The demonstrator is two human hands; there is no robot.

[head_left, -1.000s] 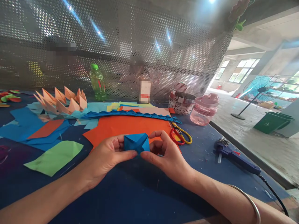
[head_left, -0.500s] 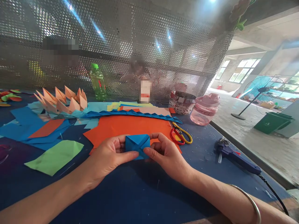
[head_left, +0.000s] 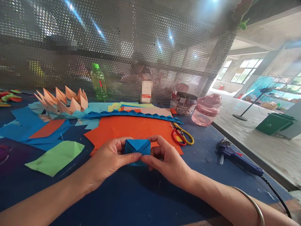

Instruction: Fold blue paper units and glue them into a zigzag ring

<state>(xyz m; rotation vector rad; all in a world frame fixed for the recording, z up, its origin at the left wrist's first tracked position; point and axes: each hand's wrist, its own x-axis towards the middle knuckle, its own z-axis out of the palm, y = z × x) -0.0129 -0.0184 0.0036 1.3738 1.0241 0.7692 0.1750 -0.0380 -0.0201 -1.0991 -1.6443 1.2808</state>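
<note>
A small piece of folded blue paper [head_left: 137, 145] is held up between both hands, just above the dark blue table [head_left: 117, 201]. My left hand [head_left: 114, 153] grips its left side, thumb across the front. On the right side, my right hand [head_left: 162, 155] pinches it, and the two thumb tips nearly meet at its middle. Creases on its face form a downward-pointing triangle. Most fingertips are hidden behind it. Beyond the hands lie orange paper sheets [head_left: 131, 127], with a long strip of folded blue points [head_left: 131, 115] across them.
Scissors [head_left: 182, 135] lie right of the orange sheets, and a glue gun [head_left: 242, 160] with its cord is farther right. Green paper [head_left: 56, 158] and blue sheets [head_left: 21, 128] are at left. Behind stand a peach folded-paper ring [head_left: 62, 102], a green bottle [head_left: 98, 82] and a pink jug [head_left: 207, 110].
The blue paper has tipped slightly, and its top triangle now shows larger. Both thumbs have shifted a little left along its front, and their tips are closer together.
</note>
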